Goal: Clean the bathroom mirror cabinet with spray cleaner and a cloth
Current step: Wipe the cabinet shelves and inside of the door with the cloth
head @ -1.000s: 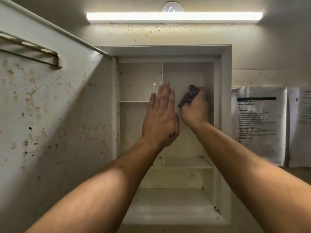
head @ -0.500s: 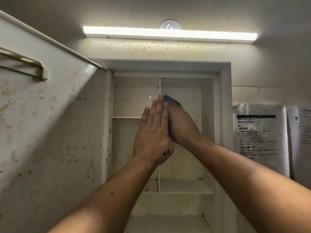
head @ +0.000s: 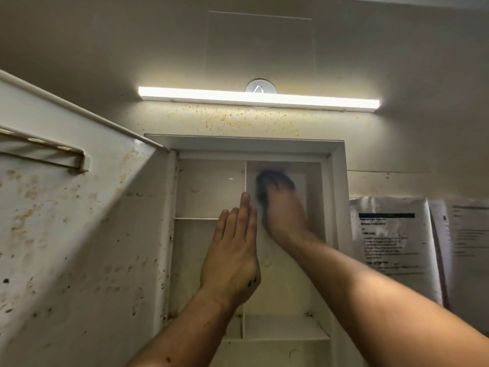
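The white wall cabinet (head: 337, 181) stands open, its inside split by a vertical divider (head: 245, 178) and thin shelves. My right hand (head: 284, 215), blurred by motion, presses a dark cloth (head: 272, 178) against the back wall of the upper right compartment. My left hand (head: 232, 250) is flat with its fingers together, resting along the divider's front edge and holding nothing. No spray cleaner bottle is in view.
The open cabinet door (head: 79, 234), speckled with rust spots, fills the left side and carries a small rail (head: 53, 154). A lit strip lamp (head: 258, 98) hangs above the cabinet. Printed sheets (head: 391, 242) are stuck on the wall to the right.
My right hand has swept the cloth from the right side to the divider and then up towards the compartment's top. The view has tilted upward. My left hand stays on the divider.
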